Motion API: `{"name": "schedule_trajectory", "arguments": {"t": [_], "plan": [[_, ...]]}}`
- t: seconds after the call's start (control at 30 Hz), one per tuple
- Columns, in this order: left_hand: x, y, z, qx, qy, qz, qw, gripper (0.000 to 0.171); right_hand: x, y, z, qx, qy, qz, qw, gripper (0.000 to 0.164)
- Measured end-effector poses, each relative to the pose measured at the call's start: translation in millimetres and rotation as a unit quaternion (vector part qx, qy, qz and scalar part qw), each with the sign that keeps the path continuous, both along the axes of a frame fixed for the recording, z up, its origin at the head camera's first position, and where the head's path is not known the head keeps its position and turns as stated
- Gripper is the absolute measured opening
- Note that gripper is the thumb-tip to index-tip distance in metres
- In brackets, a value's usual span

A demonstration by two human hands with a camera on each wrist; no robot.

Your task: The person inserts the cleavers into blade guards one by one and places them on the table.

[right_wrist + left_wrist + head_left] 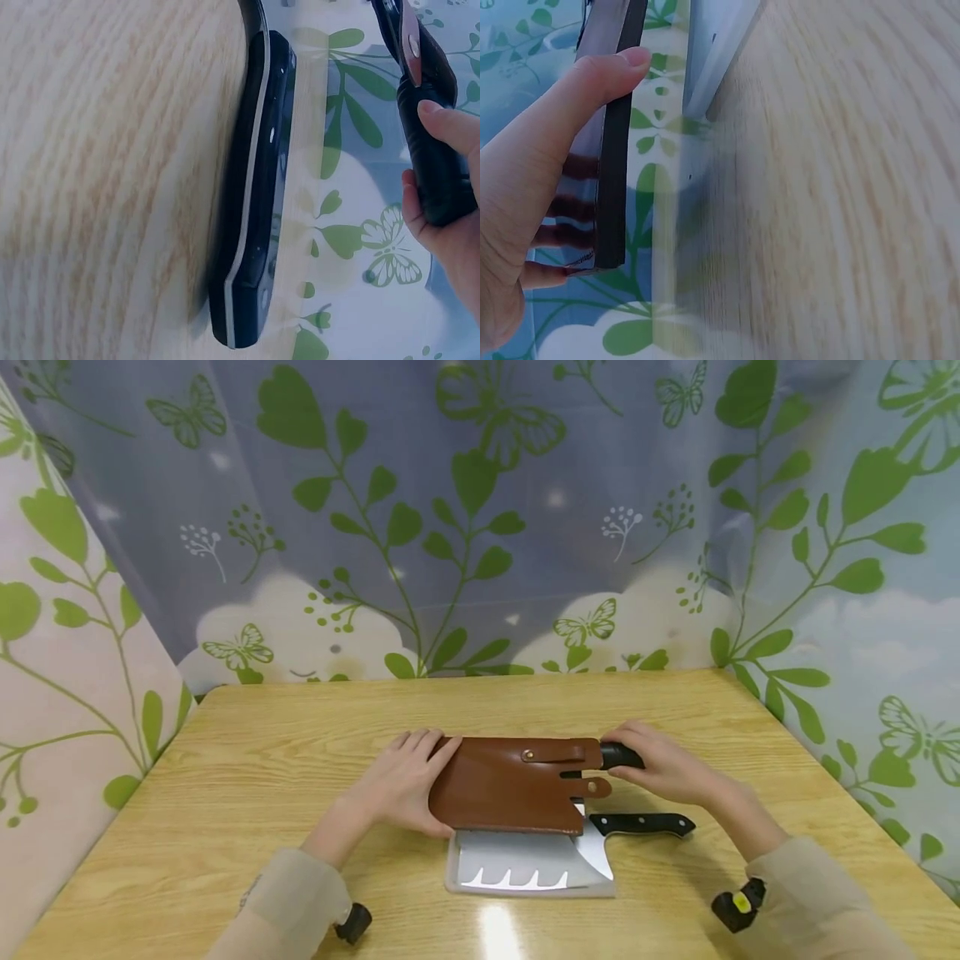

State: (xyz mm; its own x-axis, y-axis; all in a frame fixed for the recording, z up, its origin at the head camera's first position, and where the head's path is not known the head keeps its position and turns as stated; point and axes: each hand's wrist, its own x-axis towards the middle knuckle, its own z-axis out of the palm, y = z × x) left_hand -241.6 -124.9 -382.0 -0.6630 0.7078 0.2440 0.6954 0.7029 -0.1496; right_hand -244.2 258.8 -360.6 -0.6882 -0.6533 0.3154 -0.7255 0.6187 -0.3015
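Observation:
Near the middle of the table in the head view, my left hand (408, 781) grips the left end of a brown leather knife sheath (502, 785). Its thumb lies along the lower edge, with fingers behind, as the left wrist view shows. My right hand (667, 764) holds the black handle (621, 755) of the knife inside the sheath, whose blade is mostly hidden. One snapped strap crosses the sheath; a second strap end sticks out at the right. Beneath lies a cleaver (517, 860) with a riveted black handle (255, 187), its blade in a translucent guard (453, 870), partly covered by the sheath.
The wood-grain table (187, 827) reaches back to a hanging cloth (420, 527) printed with leaves and butterflies. Cloth of the same kind hangs at both sides. Black wrist devices (738, 906) sit by both sleeves.

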Motion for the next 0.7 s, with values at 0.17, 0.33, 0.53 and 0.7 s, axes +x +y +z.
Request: {"name": "schedule_trajectory", "arguments": {"t": [0.17,0.33,0.53,0.7], "plan": [[0.4,3.6,1.2,-0.005,-0.004,0.0,1.0,0.118,1.4,-1.3,-0.8,-0.007,-0.007,0.0,1.0,0.035],[0.8,6.5,2.1,-0.006,-0.008,-0.002,0.9999,0.118,3.3,-0.6,1.2,-0.015,-0.025,-0.022,0.999,0.038],[1.8,7.2,2.3,-0.004,0.003,-0.005,1.0,0.118,6.1,3.0,4.7,0.001,-0.033,-0.036,0.999,0.039],[3.1,5.2,1.5,0.001,0.004,-0.006,1.0,0.117,8.0,3.0,5.7,-0.005,-0.064,-0.057,0.996,0.044]]}}
